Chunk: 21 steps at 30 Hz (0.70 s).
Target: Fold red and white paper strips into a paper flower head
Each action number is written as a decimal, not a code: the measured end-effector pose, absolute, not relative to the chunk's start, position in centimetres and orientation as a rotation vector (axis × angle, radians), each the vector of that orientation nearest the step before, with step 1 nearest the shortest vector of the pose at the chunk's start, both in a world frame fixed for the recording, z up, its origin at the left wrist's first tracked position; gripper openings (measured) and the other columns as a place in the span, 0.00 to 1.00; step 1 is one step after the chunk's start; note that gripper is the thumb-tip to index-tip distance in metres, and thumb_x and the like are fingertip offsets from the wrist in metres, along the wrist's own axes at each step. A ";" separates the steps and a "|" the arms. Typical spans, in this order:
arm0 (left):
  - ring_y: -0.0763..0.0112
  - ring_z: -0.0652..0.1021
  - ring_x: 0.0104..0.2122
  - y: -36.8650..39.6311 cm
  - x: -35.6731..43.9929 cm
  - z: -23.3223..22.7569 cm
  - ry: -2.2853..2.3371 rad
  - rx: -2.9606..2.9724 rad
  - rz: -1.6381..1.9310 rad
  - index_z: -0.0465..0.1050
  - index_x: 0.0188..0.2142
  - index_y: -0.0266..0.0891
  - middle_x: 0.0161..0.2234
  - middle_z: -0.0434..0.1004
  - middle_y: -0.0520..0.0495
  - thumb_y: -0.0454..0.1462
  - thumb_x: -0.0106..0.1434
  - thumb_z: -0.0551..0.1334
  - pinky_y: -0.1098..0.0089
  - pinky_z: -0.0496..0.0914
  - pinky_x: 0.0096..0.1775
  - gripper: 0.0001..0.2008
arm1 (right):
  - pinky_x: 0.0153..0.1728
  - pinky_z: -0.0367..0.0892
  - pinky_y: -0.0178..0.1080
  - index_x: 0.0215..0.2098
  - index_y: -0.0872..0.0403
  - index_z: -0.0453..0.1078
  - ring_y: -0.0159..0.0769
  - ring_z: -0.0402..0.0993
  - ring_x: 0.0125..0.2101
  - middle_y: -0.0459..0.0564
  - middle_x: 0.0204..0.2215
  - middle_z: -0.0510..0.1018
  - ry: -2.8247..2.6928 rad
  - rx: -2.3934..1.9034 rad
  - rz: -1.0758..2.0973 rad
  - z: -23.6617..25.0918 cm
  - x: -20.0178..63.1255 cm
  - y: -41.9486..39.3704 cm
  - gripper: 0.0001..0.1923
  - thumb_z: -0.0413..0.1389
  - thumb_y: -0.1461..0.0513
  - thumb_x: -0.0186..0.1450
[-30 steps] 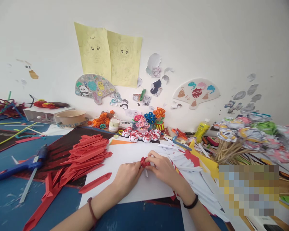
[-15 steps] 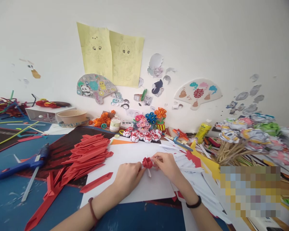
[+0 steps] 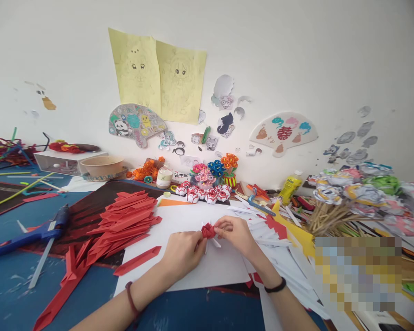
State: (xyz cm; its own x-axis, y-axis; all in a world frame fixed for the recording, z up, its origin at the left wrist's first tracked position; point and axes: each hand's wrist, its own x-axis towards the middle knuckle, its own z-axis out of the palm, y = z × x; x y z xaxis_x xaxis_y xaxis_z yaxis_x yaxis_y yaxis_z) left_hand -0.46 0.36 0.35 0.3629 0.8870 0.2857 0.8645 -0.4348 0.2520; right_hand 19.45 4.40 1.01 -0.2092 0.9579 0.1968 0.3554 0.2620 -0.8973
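Both hands pinch a small red-and-white folded paper piece over the white sheet.

The paper piece sits between the two hands, just above the middle of the white sheet: left hand holds it from the near-left, right hand from the right, fingertips of both closed on it and equally near. It is a crumpled, creased bundle, red on top with white flaps poking down and out; no clear long axis. The sheet is flat and matte. Left of the sheet lies a fanned pile of pointed red folded strips, stiff-looking; one loose strip lies at the sheet's near-left edge. Right of the sheet are white folded strips. Behind the sheet stands a row of finished red-white paper flowers. Far left of the sheet is a blue glue gun.
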 end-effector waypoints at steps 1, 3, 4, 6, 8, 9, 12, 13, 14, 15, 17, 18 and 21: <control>0.67 0.78 0.28 0.5 -0.6 0.4 1.697 2.533 0.617 0.70 0.29 0.40 0.28 0.79 0.48 0.41 0.69 0.49 0.72 0.58 0.28 0.17 | 0.29 0.74 0.38 0.29 0.56 0.75 0.37 0.77 0.24 0.50 0.24 0.80 -1.718 -1.217 0.927 1.0 19.4 4.4 0.09 0.63 0.58 0.55; 0.65 0.78 0.28 0.7 -0.9 0.6 1.806 2.504 0.656 0.69 0.31 0.40 0.29 0.79 0.47 0.42 0.69 0.48 0.71 0.57 0.27 0.16 | 0.29 0.74 0.38 0.29 0.56 0.76 0.38 0.77 0.25 0.50 0.24 0.80 -1.713 -1.216 0.922 0.9 19.3 4.3 0.09 0.63 0.58 0.55; 0.65 0.78 0.28 0.8 -1.0 0.7 1.839 2.490 0.663 0.69 0.32 0.40 0.30 0.79 0.47 0.42 0.69 0.48 0.71 0.57 0.27 0.15 | 0.30 0.74 0.39 0.29 0.56 0.76 0.38 0.78 0.26 0.50 0.24 0.80 -1.722 -1.208 0.921 0.9 19.2 4.3 0.09 0.63 0.58 0.56; 0.64 0.78 0.29 0.9 -1.2 0.8 1.854 2.468 0.646 0.68 0.35 0.40 0.32 0.80 0.47 0.42 0.68 0.50 0.71 0.56 0.27 0.12 | 0.32 0.74 0.39 0.30 0.56 0.77 0.39 0.78 0.27 0.50 0.25 0.81 -1.752 -1.186 0.907 0.8 19.0 4.1 0.07 0.62 0.59 0.57; 0.64 0.78 0.30 1.0 -1.3 0.8 1.828 2.447 0.617 0.69 0.35 0.41 0.33 0.80 0.47 0.41 0.67 0.51 0.71 0.56 0.27 0.11 | 0.33 0.73 0.39 0.31 0.55 0.78 0.39 0.78 0.27 0.50 0.25 0.81 -1.763 -1.176 0.874 0.6 18.7 3.9 0.06 0.61 0.60 0.58; 0.64 0.78 0.30 1.1 -1.3 0.8 1.810 2.435 0.606 0.69 0.35 0.41 0.34 0.80 0.48 0.41 0.67 0.51 0.71 0.56 0.28 0.10 | 0.33 0.73 0.39 0.31 0.55 0.78 0.39 0.78 0.27 0.50 0.25 0.81 -1.755 -1.176 0.856 0.6 18.5 3.8 0.06 0.61 0.60 0.58; 0.66 0.77 0.31 1.3 -1.4 0.6 1.732 2.411 0.616 0.70 0.37 0.43 0.34 0.79 0.50 0.39 0.66 0.52 0.71 0.57 0.29 0.08 | 0.31 0.72 0.38 0.30 0.55 0.77 0.39 0.78 0.27 0.49 0.25 0.81 -1.733 -1.195 0.821 0.6 18.2 3.5 0.05 0.61 0.61 0.59; 0.66 0.77 0.32 1.4 -1.4 0.5 1.695 2.414 0.629 0.70 0.38 0.44 0.34 0.79 0.51 0.38 0.65 0.53 0.71 0.58 0.29 0.08 | 0.30 0.71 0.38 0.29 0.55 0.77 0.38 0.78 0.26 0.49 0.25 0.81 -1.739 -1.210 0.797 0.6 18.1 3.5 0.04 0.61 0.61 0.58; 0.67 0.77 0.32 1.5 -1.5 0.4 1.658 2.421 0.644 0.70 0.39 0.45 0.35 0.78 0.51 0.37 0.64 0.54 0.71 0.58 0.30 0.07 | 0.30 0.71 0.37 0.27 0.55 0.76 0.38 0.77 0.26 0.49 0.24 0.81 -1.746 -1.230 0.760 0.7 18.1 3.5 0.04 0.62 0.62 0.57; 0.67 0.77 0.33 1.6 -1.5 0.3 1.625 2.429 0.657 0.70 0.39 0.46 0.36 0.78 0.52 0.36 0.63 0.55 0.72 0.58 0.30 0.07 | 0.29 0.70 0.37 0.25 0.55 0.75 0.38 0.77 0.26 0.48 0.24 0.81 -1.752 -1.251 0.719 0.7 18.0 3.5 0.04 0.63 0.62 0.56; 0.69 0.76 0.33 1.8 -1.6 0.1 1.586 2.443 0.673 0.71 0.38 0.45 0.36 0.76 0.52 0.35 0.61 0.57 0.72 0.59 0.30 0.06 | 0.29 0.70 0.37 0.24 0.55 0.74 0.37 0.76 0.25 0.48 0.23 0.80 -1.745 -1.268 0.671 0.8 18.0 3.5 0.05 0.63 0.62 0.56; 0.69 0.76 0.33 1.9 -1.6 0.0 1.587 2.448 0.680 0.71 0.36 0.44 0.35 0.76 0.52 0.35 0.61 0.58 0.73 0.59 0.30 0.05 | 0.29 0.70 0.37 0.25 0.55 0.75 0.37 0.77 0.25 0.48 0.23 0.80 -1.738 -1.258 0.678 0.9 17.9 3.5 0.05 0.63 0.62 0.56; 0.69 0.75 0.31 2.0 -1.6 -0.3 1.624 2.474 0.700 0.69 0.30 0.41 0.32 0.75 0.51 0.38 0.64 0.56 0.73 0.58 0.29 0.07 | 0.33 0.73 0.38 0.29 0.55 0.77 0.38 0.79 0.28 0.49 0.26 0.82 -1.755 -1.215 0.728 1.1 17.7 3.3 0.04 0.62 0.61 0.58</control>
